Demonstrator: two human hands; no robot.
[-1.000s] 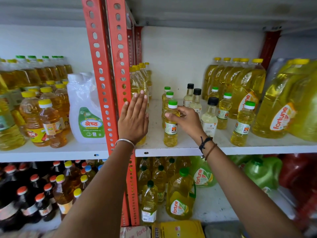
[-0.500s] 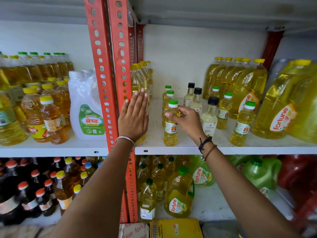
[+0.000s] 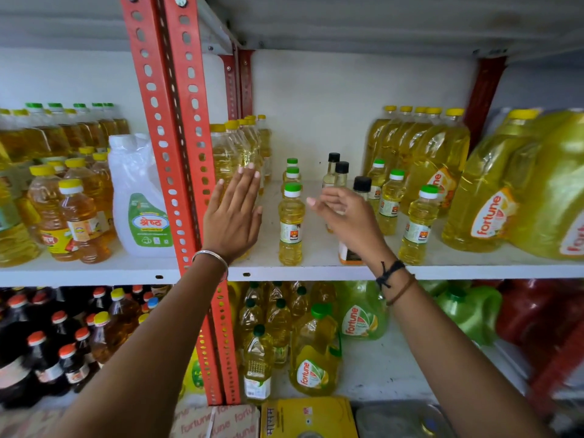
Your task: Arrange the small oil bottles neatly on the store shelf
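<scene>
With the loosely spread, empty right hand [image 3: 349,221] just right of the small green-capped yellow plastic oil bottle [image 3: 291,224], a careless brush could topple it toward the flat, spread left hand [image 3: 233,216].

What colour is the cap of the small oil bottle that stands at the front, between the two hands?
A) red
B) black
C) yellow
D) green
D: the front small oil bottle, standing between the left hand and the right hand, has a green cap above a white collar.
</scene>
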